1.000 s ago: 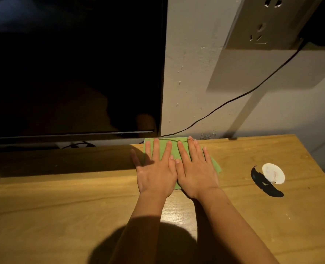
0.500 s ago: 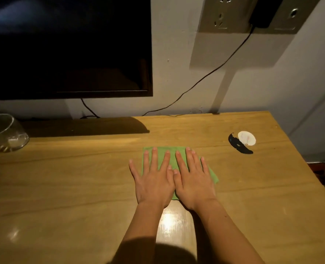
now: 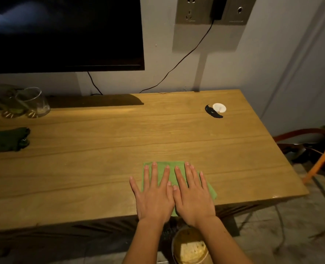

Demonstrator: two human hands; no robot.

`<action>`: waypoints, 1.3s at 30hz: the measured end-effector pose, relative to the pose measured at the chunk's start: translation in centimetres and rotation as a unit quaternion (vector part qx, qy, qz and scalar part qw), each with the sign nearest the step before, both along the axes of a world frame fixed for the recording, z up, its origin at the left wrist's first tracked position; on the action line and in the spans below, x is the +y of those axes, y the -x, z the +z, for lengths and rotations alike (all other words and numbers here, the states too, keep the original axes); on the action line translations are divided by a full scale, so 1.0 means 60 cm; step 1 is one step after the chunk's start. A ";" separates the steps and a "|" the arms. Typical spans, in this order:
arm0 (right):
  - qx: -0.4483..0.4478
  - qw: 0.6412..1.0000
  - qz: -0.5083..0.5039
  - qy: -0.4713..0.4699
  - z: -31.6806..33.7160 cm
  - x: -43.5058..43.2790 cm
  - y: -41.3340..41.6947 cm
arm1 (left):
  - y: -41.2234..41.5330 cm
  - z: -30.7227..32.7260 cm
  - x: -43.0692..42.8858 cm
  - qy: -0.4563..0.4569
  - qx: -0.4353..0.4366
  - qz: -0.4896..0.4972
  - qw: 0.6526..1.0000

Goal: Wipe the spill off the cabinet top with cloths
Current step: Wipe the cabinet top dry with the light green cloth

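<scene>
A folded light green cloth [image 3: 160,168] lies flat on the wooden cabinet top [image 3: 100,149], close to its front edge. My left hand [image 3: 154,195] and my right hand [image 3: 193,195] press down on the cloth side by side, palms flat, fingers spread and pointing away from me. The hands cover most of the cloth. A second, dark green cloth [image 3: 6,139] lies crumpled at the far left of the top. No spill shows on the wood around the hands.
A glass [image 3: 33,102] stands at the back left. A small white disc [image 3: 219,107] lies at the back right beside a black mark. A dark screen [image 3: 62,33] hangs on the wall above, a cable runs from a socket [image 3: 215,10]. A round container [image 3: 190,246] sits below the front edge.
Both hands have dragged the green cloth from the back of the cabinet top, under the screen, toward me to the front edge. The camera view has pulled back with them.
</scene>
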State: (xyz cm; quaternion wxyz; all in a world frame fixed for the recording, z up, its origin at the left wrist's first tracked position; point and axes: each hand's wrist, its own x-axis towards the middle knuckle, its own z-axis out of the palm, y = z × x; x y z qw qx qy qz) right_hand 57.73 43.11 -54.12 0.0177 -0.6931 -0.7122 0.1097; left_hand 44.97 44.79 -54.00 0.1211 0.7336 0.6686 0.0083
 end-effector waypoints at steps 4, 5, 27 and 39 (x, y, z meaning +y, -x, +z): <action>0.008 1.000 -0.006 0.004 0.003 -0.014 -0.001 | -0.004 0.004 -0.015 0.003 0.007 0.001 1.000; 0.011 1.000 -0.010 0.001 0.003 -0.013 0.001 | -0.003 0.004 -0.013 0.001 0.007 0.001 1.000; -0.018 0.999 -0.031 -0.025 -0.010 0.396 -0.075 | -0.075 -0.016 0.408 -0.026 -0.012 -0.020 0.999; -0.017 0.999 -0.021 -0.035 -0.023 0.618 -0.130 | -0.128 -0.030 0.619 -0.050 -0.018 -0.004 0.999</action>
